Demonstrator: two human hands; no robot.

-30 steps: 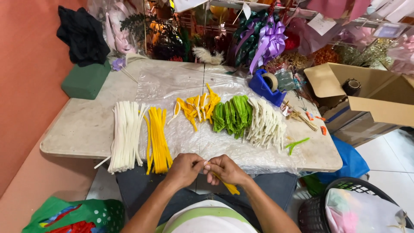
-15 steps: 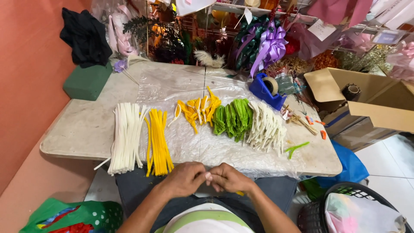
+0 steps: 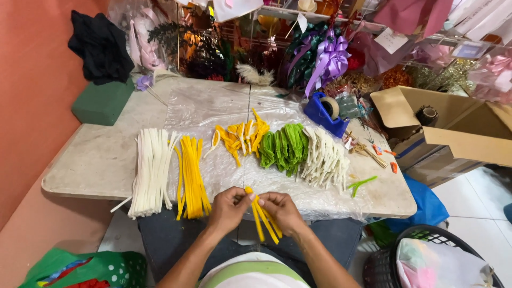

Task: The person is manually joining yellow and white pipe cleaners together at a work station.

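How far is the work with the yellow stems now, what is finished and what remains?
Done: bent pieces lie on the table in groups, yellow and white, green, white. In hand: the left hand and the right hand pinch a few yellow stems together at the top. Left: straight white stems and straight yellow stems lie unbent.

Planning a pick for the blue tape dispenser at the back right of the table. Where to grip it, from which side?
Probably from above, across the narrow blue body of the tape dispenser below the roll. It stands upright with its long axis running diagonally, so its two flat flanks face outward. Come in from the front left: purple ribbon bows crowd the back and the cardboard box stands to the right.
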